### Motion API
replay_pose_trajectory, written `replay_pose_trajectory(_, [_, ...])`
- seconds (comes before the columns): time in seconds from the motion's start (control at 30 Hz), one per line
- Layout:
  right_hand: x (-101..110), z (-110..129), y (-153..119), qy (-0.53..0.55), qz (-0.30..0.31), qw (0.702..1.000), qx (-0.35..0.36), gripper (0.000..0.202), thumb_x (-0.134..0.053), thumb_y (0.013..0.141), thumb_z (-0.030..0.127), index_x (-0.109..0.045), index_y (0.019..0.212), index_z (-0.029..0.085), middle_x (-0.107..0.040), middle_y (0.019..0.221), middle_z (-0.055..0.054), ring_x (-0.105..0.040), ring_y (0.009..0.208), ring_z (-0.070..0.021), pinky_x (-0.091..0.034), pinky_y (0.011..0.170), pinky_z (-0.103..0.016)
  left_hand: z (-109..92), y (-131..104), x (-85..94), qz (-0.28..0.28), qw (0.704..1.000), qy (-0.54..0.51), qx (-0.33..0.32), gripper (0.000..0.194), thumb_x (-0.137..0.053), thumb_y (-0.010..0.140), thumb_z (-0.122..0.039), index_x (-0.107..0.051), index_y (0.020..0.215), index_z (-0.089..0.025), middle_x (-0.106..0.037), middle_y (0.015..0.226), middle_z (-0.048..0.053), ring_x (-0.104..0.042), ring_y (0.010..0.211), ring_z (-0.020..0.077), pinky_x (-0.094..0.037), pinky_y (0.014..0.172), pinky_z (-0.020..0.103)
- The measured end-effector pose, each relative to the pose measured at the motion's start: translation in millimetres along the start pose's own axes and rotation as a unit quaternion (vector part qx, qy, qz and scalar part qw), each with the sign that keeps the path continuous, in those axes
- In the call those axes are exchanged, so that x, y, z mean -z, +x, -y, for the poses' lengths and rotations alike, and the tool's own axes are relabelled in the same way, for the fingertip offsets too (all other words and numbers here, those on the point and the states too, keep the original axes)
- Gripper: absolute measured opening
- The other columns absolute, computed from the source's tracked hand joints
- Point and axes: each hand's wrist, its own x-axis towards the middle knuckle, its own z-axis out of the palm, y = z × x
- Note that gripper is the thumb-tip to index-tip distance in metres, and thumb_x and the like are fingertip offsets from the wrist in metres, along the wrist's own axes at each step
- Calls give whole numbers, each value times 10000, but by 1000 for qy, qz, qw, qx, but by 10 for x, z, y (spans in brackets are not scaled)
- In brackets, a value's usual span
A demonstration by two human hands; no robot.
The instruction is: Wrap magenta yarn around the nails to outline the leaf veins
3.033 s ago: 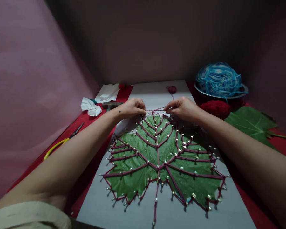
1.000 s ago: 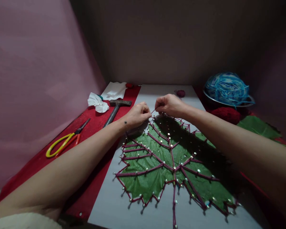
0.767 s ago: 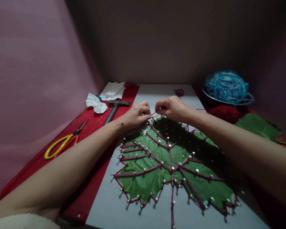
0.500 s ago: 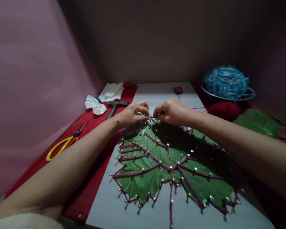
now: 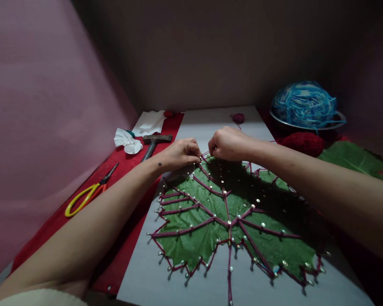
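Note:
A large green leaf point(image 5: 188, 238) lies on a white board point(image 5: 140, 272). Silvery nails point(image 5: 229, 222) stand along its edge and veins, with dark red and purple yarn point(image 5: 194, 231) strung between them. At the leaf's far edge my left hand point(image 5: 185, 152) is closed, thumb and fingertips pinched beside a nail; what lies between them is too small to be sure of. My right hand point(image 5: 228, 143) is closed just to the right, over the far edge, with a strand of red yarn running between the two hands. Its fingertips are partly hidden.
Yellow-handled scissors point(image 5: 89, 193), a hammer point(image 5: 153, 142) and crumpled white tissue point(image 5: 127, 141) lie on the red cloth point(image 5: 59, 227) at left. A blue yarn ball point(image 5: 304, 104) sits in a metal bowl; a red yarn ball point(image 5: 301, 143) and another leaf point(image 5: 351, 157) are nearby. A small purple ball point(image 5: 238, 118) rests on the board.
My right hand has moved slightly up and right, away from my left hand, and the red strand between them has lengthened. My left hand stays near the same nail.

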Motion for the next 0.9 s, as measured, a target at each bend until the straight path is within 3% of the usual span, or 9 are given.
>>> replay_pose_trajectory(0.1, [-48, 19, 65, -24, 11, 999, -27, 253, -534, 628, 163, -748, 753, 216, -665, 669, -74, -523, 582, -159, -302, 496, -277, -22, -16, -8, -9, 1000, -3, 16, 62, -610, 734, -194, -655, 759, -158, -567, 789, 2, -538, 761, 120, -423, 717, 242])
replay_pose_trajectory(0.23, [-70, 27, 102, -38, 17, 999, -9, 249, -537, 635, 168, -746, 759, 220, -673, 688, -73, -526, 598, -158, -304, 504, -273, -27, -10, -23, -5, 999, 27, 20, 86, -601, 727, -166, -684, 733, -150, -580, 735, 4, -538, 689, 105, -410, 665, 223])
replay_pose_trajectory(0.33, [-56, -14, 92, 16, 7, 1000, 2, 255, -542, 631, 147, -747, 764, 221, -643, 625, -41, -497, 570, -129, -312, 508, -261, -13, -3, -5, 13, 999, 42, -9, 118, -588, 743, -161, -706, 735, -154, -594, 751, 16, -538, 681, 104, -404, 659, 226])
replay_pose_trajectory(0.53, [-58, -85, 88, 133, 3, 991, 3, 189, -577, 657, 160, -727, 769, 186, -596, 559, -2, -466, 523, -98, -335, 519, -246, 17, -46, 79, 54, 994, 89, -39, 181, -561, 794, -169, -730, 811, -231, -639, 856, 20, -497, 862, 148, -367, 828, 260])
replay_pose_trajectory(0.73, [-108, 177, 187, -33, -53, 998, 11, 189, -570, 728, 225, -724, 834, 200, -684, 764, -81, -565, 692, -173, -325, 570, -275, 2, -84, 77, 60, 996, 65, -16, 225, -519, 787, -118, -726, 807, -205, -597, 898, 32, -516, 846, 136, -386, 796, 244])
replay_pose_trajectory(0.9, [-107, 348, 193, -42, -31, 997, 51, 234, -533, 804, 285, -706, 914, 172, -695, 859, -104, -588, 772, -187, -337, 621, -271, -85, -129, 103, 12, 989, 146, -12, 234, -521, 681, -26, -701, 670, -175, -624, 831, 35, -529, 860, 164, -388, 841, 296])
